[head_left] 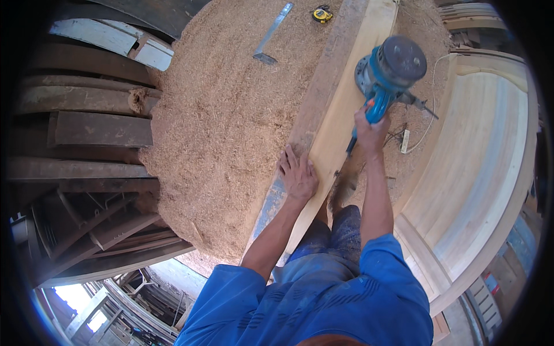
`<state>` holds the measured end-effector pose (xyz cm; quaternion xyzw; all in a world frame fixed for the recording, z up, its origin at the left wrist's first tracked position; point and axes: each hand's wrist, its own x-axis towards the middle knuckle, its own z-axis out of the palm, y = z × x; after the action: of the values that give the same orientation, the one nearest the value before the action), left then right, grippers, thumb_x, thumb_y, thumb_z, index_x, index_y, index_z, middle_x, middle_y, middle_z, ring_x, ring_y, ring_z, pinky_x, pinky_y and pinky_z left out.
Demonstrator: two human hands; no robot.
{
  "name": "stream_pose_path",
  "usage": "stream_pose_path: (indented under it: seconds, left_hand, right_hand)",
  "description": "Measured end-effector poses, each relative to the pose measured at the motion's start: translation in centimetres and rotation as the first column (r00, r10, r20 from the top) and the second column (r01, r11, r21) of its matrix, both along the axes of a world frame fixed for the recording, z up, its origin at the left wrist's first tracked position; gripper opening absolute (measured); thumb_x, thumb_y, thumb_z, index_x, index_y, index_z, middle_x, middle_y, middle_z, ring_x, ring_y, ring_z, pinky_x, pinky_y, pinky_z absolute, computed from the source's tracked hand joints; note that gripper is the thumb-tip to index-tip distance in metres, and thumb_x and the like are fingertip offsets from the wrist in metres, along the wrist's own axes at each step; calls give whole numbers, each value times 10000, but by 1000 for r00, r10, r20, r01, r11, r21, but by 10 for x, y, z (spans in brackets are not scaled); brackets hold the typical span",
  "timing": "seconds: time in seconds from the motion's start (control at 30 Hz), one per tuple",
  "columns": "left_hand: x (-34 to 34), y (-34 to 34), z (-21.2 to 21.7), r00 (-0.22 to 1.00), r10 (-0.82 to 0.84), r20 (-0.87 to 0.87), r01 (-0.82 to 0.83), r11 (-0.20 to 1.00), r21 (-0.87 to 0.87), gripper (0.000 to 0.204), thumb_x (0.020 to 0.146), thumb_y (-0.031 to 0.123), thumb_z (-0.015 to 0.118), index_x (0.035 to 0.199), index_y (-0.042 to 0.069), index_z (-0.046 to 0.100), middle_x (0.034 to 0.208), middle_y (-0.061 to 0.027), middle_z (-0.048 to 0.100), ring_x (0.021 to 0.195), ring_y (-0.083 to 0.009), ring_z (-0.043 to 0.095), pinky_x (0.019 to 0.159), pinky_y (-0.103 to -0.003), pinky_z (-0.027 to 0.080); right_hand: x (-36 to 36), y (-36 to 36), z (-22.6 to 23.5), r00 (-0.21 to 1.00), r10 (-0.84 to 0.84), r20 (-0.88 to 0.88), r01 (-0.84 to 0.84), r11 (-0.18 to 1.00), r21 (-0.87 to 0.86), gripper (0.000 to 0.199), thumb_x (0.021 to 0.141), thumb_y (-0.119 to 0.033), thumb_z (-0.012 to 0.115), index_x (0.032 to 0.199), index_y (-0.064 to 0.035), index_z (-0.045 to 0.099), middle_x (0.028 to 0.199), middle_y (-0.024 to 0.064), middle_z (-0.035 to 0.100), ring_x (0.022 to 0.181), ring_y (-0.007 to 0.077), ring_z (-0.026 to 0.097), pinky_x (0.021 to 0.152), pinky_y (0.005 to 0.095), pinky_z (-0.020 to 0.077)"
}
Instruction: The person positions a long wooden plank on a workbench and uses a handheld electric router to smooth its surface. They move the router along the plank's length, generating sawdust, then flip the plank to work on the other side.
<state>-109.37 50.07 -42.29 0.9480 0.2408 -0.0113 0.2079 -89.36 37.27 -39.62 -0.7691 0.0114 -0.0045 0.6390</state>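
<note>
A blue-green router [378, 72] with a round dark motor top stands on a long pale wooden board [340, 112]. My right hand [371, 130] grips its rear handle, and the power cord hangs down beside my wrist. Lower down, my left hand [298, 177] lies spread on the board's left edge, over the seam with a darker, worn beam [311, 118] alongside. Its fingers are apart and hold nothing. The router's base rim shows at its left; the cutting bit is hidden underneath.
Wood shavings [225, 127] cover the area left of the beam. On them lie a metal try square [271, 37] and a yellow tape measure [322, 14]. Stacked timbers [98, 130] line the left side. A large curved-looking wooden panel [467, 173] stands close at my right.
</note>
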Motion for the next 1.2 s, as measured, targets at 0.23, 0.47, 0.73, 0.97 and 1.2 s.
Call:
stream_pose_path:
  seconds: [0.23, 0.47, 0.73, 0.97, 1.2]
  left_hand:
    - [-2, 2, -4, 999, -31, -24, 31, 1000, 0, 373, 986, 274, 468, 1249, 39, 589, 1545, -334, 286, 1402, -533, 279, 1124, -660, 204]
    - [3, 5, -2, 998, -35, -48, 35, 999, 6, 404, 993, 291, 441, 1270, 30, 577, 1531, -332, 317, 1392, -519, 298, 1121, -648, 211]
    - [6, 5, -6, 999, -15, -49, 19, 996, 88, 400, 1015, 295, 406, 1342, 100, 528, 1522, -264, 355, 1373, -452, 331, 1145, -569, 224]
    - [6, 3, 1, 999, -21, -39, 22, 999, 41, 394, 1013, 304, 410, 1333, 106, 527, 1524, -259, 339, 1366, -469, 328, 1149, -575, 216]
    - [8, 3, 3, 998, -27, -56, 29, 999, 45, 345, 1006, 297, 430, 1247, 83, 553, 1440, -253, 404, 1302, -477, 382, 1104, -599, 273]
  right_hand:
    - [125, -4, 12, 999, -46, 24, 45, 998, 47, 300, 736, -124, 700, 1000, -4, 626, 727, 7, 599, 649, 102, 566, 620, 300, 486]
    - [167, -22, -42, 998, 50, -29, -56, 963, -264, 401, 731, -157, 722, 1088, 9, 648, 838, 78, 684, 759, 168, 666, 720, 344, 534]
    - [103, -4, -18, 977, -71, 202, 99, 986, -131, 338, 738, -125, 698, 1055, -15, 660, 831, 69, 674, 741, 172, 641, 689, 352, 530]
    - [40, -5, -7, 967, -38, 253, 67, 992, -108, 354, 746, -115, 683, 1090, -32, 662, 873, 75, 682, 775, 181, 638, 709, 355, 535]
    - [-57, -13, 3, 990, 60, 128, -41, 989, -143, 335, 763, -167, 719, 1037, -6, 614, 804, 58, 632, 708, 174, 617, 695, 351, 511]
